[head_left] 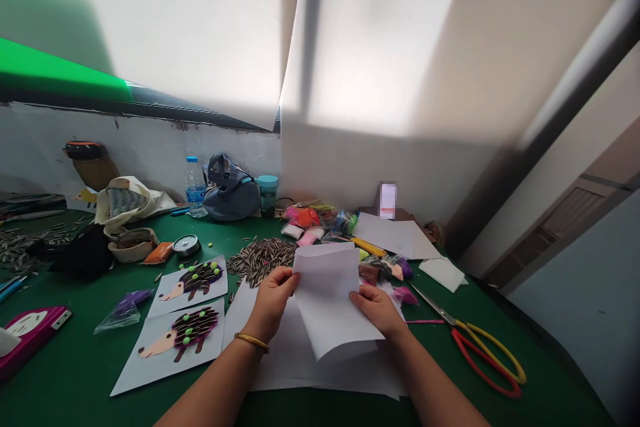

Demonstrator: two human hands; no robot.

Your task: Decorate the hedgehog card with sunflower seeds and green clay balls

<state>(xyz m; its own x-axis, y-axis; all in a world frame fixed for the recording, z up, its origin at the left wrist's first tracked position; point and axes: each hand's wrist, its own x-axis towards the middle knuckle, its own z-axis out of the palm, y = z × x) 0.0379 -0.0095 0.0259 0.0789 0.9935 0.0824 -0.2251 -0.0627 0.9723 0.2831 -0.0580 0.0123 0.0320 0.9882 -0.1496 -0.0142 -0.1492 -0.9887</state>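
Note:
Between my two hands a white sheet of paper (333,300) is held up, its lower edge curling and its top bent over. My left hand (274,300) pinches the sheet's left edge, thumb on the near face. On the right edge, my right hand (377,310) grips it the same way. Below lie more white sheets (310,370) on the green table. Just beyond my left hand is a heap of striped sunflower seeds (260,259). To the left rest two hedgehog pictures, an upper one (173,290) and a lower one (155,350), with dark seed-like spines and green dots.
Large scissors (470,340) with red and yellow handles lie at right. Bags of coloured clay (305,217) and a yellow cutter (369,246) sit behind the paper. A blue bag (230,197), water bottle (194,183) and phone (387,200) stand at the back.

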